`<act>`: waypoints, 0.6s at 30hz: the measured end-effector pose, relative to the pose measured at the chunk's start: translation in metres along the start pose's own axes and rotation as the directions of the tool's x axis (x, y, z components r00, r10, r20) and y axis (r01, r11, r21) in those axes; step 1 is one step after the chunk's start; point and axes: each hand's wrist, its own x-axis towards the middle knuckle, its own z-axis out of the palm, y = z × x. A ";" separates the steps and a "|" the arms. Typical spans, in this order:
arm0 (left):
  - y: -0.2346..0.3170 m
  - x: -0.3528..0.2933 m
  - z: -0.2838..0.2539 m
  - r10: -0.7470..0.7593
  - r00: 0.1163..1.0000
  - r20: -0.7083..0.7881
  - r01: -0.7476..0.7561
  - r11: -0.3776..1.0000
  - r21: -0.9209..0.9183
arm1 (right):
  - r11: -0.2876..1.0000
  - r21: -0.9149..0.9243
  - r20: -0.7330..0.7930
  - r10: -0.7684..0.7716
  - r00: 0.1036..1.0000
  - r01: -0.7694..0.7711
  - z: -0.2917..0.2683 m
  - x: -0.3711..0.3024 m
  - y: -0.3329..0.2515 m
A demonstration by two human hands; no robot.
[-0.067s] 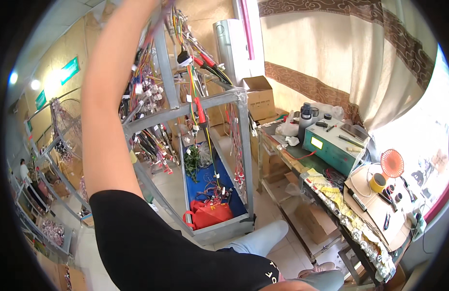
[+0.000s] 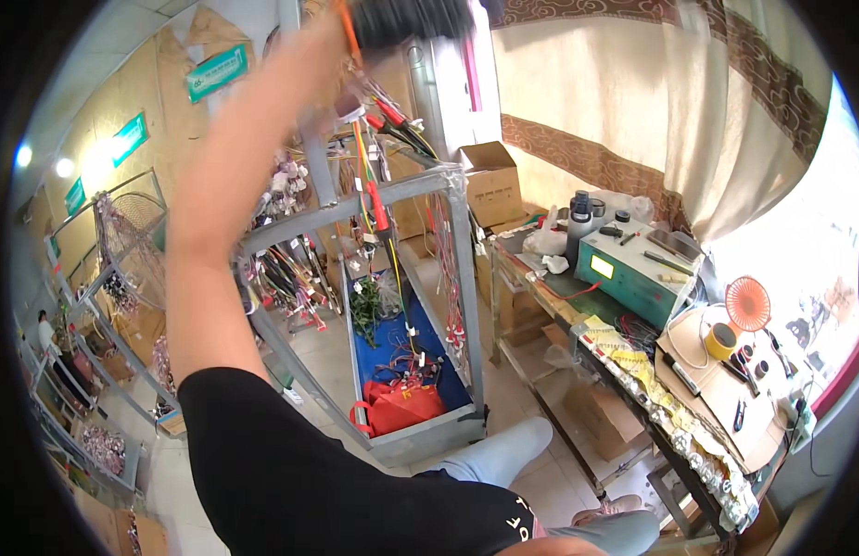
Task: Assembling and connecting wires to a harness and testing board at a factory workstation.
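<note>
My left arm reaches up across the view from a black sleeve, and my left hand (image 2: 325,46) is at the top edge, smeared by motion. A blurred bundle of black cables (image 2: 415,20) juts out to the right of the hand and appears gripped in it; the single fingers do not show clearly. An orange wire (image 2: 348,30) runs down beside the hand. Just below hang wire harnesses with red connectors (image 2: 378,208) and white plugs (image 2: 286,181) on a grey metal rack (image 2: 355,215). My right hand is out of view.
A blue-lined bin (image 2: 369,338) low in the rack holds a red bag (image 2: 406,408) and loose wires. To the right, a workbench carries a green tester box (image 2: 633,283), a flask (image 2: 579,222), an orange fan (image 2: 748,304) and hand tools. Cardboard boxes (image 2: 492,190) stand behind.
My left hand has come down into view at the top, and the black cable bundle has appeared with it. The hanging harnesses have shifted slightly.
</note>
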 end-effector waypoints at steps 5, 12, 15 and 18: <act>0.215 -0.122 0.193 0.513 0.652 0.559 -0.757 0.482 0.441 | 0.992 0.078 -0.149 0.113 0.982 -0.103 -0.013 -0.048 0.007; 0.359 -0.343 0.322 0.517 0.634 0.575 -0.456 0.850 -0.262 | 0.836 0.420 0.185 0.302 0.935 -0.353 0.034 -0.008 -0.072; 0.357 -0.340 0.324 0.506 0.390 0.769 -0.874 -0.059 0.482 | 0.891 0.235 0.385 0.282 0.879 -0.389 0.006 0.035 -0.034; 0.341 -0.306 0.282 0.512 0.287 0.810 -0.714 -0.450 0.537 | 0.973 -0.133 0.558 0.230 0.797 -0.187 0.015 0.072 -0.079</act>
